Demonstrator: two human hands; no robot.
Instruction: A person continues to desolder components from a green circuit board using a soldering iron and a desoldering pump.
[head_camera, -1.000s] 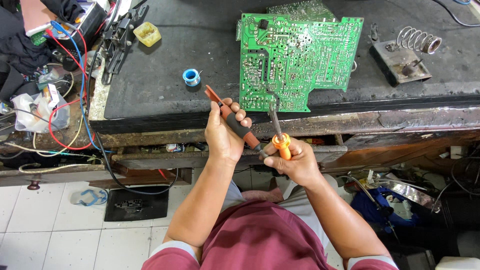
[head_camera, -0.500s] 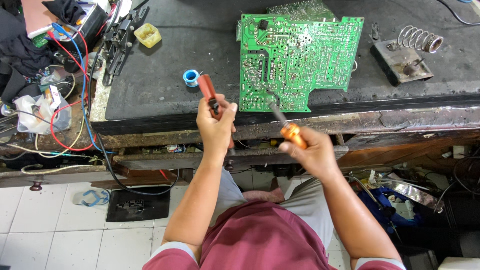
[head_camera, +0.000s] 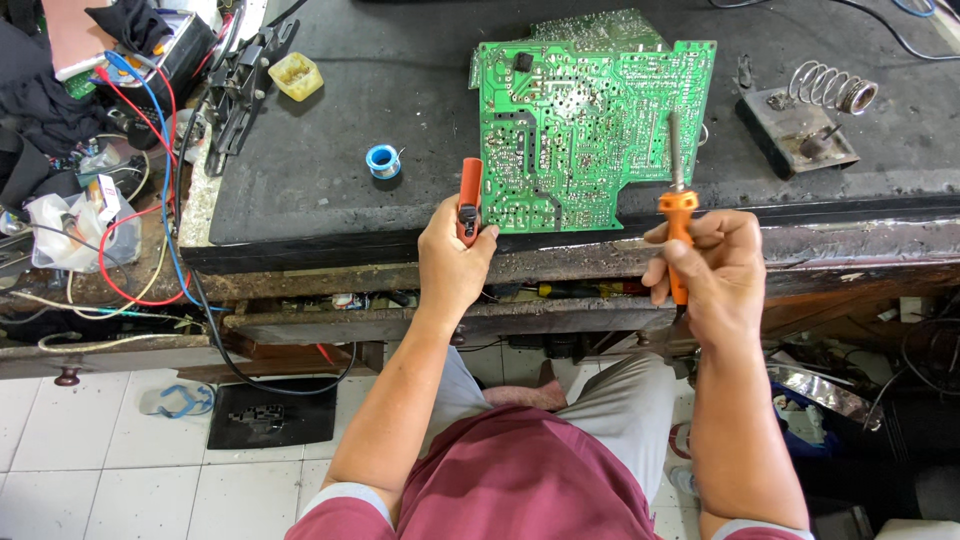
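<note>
Left hand (head_camera: 452, 258) closed around a red-handled tool with a dark tip section (head_camera: 468, 200), held upright at the front edge of the dark worn workbench top (head_camera: 330, 200); upper end of the tool sits just beside the lower left corner of the large green printed circuit board (head_camera: 590, 120), can't tell if touching. Right hand (head_camera: 715, 270) closed in a fist-like grip on an orange-handled soldering iron with a grey metal shaft (head_camera: 677, 195), shaft pointing up and away, its tip over the right part of the green board; contact with the board can't be told. The board lies flat, solder side up, in the middle of the bench top, a second green board partly tucked under its far edge. Small blue spool of solder wire (head_camera: 383, 160) lies on the bench left of the board, near the red tool but apart from it. Small yellow square tray (head_camera: 297, 75) further back left. Metal soldering iron stand with a coiled spring holder (head_camera: 810, 120) at the right, well apart from the hands. Red and blue cables (head_camera: 150, 150) plus a crumpled plastic bag (head_camera: 75, 225) in the clutter at far left. Person seated, maroon shirt, grey trousers, white tile floor below.
</note>
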